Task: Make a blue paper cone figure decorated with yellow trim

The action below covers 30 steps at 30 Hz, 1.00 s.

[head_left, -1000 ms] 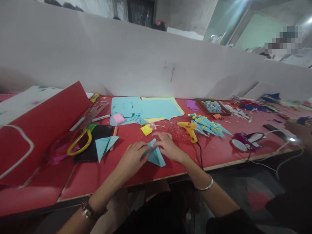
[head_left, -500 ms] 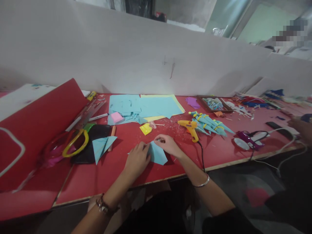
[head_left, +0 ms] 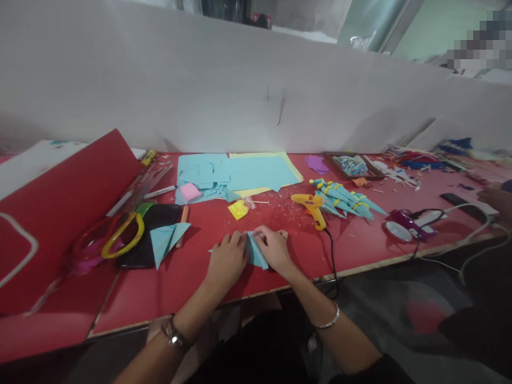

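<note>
A sheet of light blue paper (head_left: 255,253) lies on the red table in front of me, partly covered by both hands and folded at its right side. My left hand (head_left: 229,258) holds its left part against the table, fingers bent and close together. On the right part presses my right hand (head_left: 276,250), fingers curled and closed on the paper near its top edge. A folded blue paper piece (head_left: 168,239) rests to the left, by a black flat object (head_left: 138,258). Right of my hands lies a yellow glue gun (head_left: 310,205).
Blue paper cones with yellow trim (head_left: 348,200) lie behind the glue gun. Blue sheets (head_left: 256,172) and a pink sticky-note pad (head_left: 190,191) are at the back. Yellow-handled scissors (head_left: 138,234) sit left. A purple device (head_left: 412,224) with cables and another person's hand (head_left: 496,196) are far right.
My right hand has turned over and moved down onto the paper's right part, which is now folded inward and looks narrower. My left hand stays in about the same place.
</note>
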Motion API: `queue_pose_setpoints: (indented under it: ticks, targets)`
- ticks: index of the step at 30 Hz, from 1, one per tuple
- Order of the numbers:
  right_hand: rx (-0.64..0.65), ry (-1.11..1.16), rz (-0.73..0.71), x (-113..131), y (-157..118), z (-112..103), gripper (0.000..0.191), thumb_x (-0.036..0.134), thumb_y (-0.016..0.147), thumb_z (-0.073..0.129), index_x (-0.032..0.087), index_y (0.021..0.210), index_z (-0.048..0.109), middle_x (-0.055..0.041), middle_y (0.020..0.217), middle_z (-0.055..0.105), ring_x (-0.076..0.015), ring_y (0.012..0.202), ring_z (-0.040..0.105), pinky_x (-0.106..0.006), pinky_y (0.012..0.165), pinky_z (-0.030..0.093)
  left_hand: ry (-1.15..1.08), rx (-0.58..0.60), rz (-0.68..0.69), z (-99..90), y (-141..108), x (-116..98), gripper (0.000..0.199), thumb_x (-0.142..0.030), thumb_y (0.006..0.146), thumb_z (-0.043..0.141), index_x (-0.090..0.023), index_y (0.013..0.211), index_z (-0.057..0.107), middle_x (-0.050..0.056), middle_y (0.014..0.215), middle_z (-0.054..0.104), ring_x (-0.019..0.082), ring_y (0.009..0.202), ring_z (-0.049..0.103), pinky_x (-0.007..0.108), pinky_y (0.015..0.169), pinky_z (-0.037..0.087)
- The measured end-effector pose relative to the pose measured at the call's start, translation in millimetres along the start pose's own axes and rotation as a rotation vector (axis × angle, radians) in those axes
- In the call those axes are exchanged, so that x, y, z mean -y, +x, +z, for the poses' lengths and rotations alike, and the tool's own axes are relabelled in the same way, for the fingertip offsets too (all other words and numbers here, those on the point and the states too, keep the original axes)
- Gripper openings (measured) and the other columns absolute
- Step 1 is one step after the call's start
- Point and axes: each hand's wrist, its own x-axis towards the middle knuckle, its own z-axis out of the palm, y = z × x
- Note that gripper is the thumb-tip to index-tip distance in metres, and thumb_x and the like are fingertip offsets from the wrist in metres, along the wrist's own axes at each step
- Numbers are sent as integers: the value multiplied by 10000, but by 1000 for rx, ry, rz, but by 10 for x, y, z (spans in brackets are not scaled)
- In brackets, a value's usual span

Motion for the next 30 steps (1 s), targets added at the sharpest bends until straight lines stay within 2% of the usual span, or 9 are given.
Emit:
queue_pose_setpoints:
  ticks: [3,6,11,14,18,26,30]
  targets:
    - [-29,-34,-18,13,-36,13,184,160,801,411,229,830,579,23,760,662,-119,761,579,-301,785,192,16,6,0,1,10,-22,409,-200,827,361,-158,1229,419,106,1028,525,242,929,508,362,663,451]
    - [-51,-47,-13,-7,-64,15,193,146,799,405,226,812,580,24,759,663,-117,775,581,-305,812,183,27,-2,18,1,10,-42,416,-188,832,344,-139,1241,405,110,1034,528,246,938,506,382,671,455]
    - [-76,12,24,-28,-97,-30,167,246,799,431,225,901,561,21,700,643,-124,718,575,-334,853,194,38,-45,21,-1,-83,-72,401,-183,834,345,-165,1225,430,98,1041,542,245,920,515,410,669,453]
    - [-29,107,44,-9,-136,-66,246,341,774,473,229,987,519,44,631,612,-136,699,571,-359,893,197,54,-62,12,15,-156,-104,395,-154,834,342,-179,1212,453,105,1089,534,249,943,508,419,696,450]
    - [44,157,43,-3,-205,-64,257,273,776,446,236,1025,496,64,588,587,-130,674,564,-373,932,177,75,-59,-7,29,-184,-147,405,-139,834,339,-162,1222,449,123,1122,527,258,951,502,447,740,442]
    - [3,34,48,-97,-266,-89,189,212,787,386,230,849,564,59,561,553,-111,610,531,-374,896,189,83,-38,-13,5,-174,-158,420,-160,838,348,-194,1249,428,121,1149,521,263,980,492,461,762,441]
    - [-15,34,68,-121,-290,-137,189,253,790,395,231,884,558,58,566,553,-114,609,535,-387,913,185,101,-25,6,11,-236,-166,439,-200,832,397,-287,1262,411,121,1194,498,275,1008,485,479,788,420]
